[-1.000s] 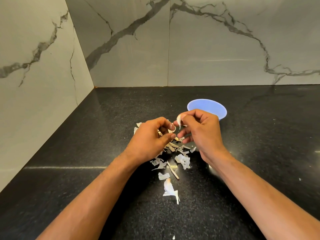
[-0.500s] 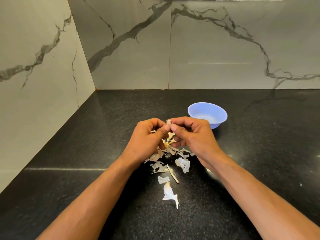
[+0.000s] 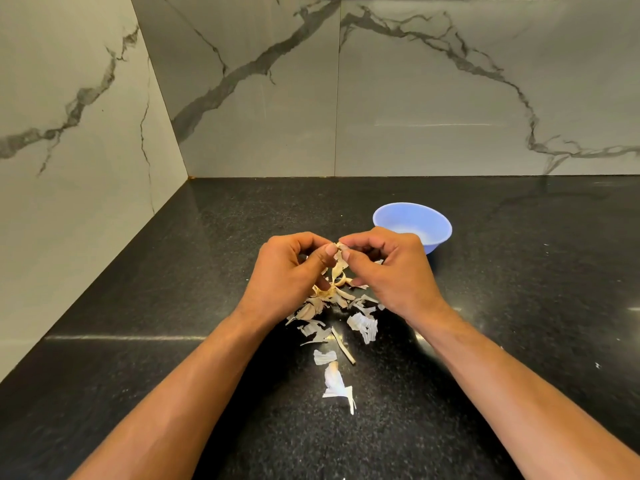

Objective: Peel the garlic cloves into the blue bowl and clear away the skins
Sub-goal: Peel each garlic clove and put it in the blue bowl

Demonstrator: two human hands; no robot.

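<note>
My left hand [image 3: 287, 275] and my right hand [image 3: 388, 271] meet above the black counter, and both pinch one small garlic clove [image 3: 340, 249] between thumbs and fingertips. A strip of pale skin hangs down from the clove. Most of the clove is hidden by my fingers. Below and between my hands lies a heap of garlic skins [image 3: 332, 306], with more scraps trailing toward me [image 3: 334, 382]. The blue bowl [image 3: 436, 225] stands just behind my right hand, its inside partly hidden by my knuckles.
The black speckled counter [image 3: 173, 306] runs into a corner of grey marble walls [image 3: 242, 98] at the left and back. A thin woody garlic stem [image 3: 343, 348] lies among the skins. A few tiny white flecks dot the counter at the right.
My hands have come together on the clove, which my right hand alone held a second ago. The view has tilted slightly, so the bowl's inside shows more.
</note>
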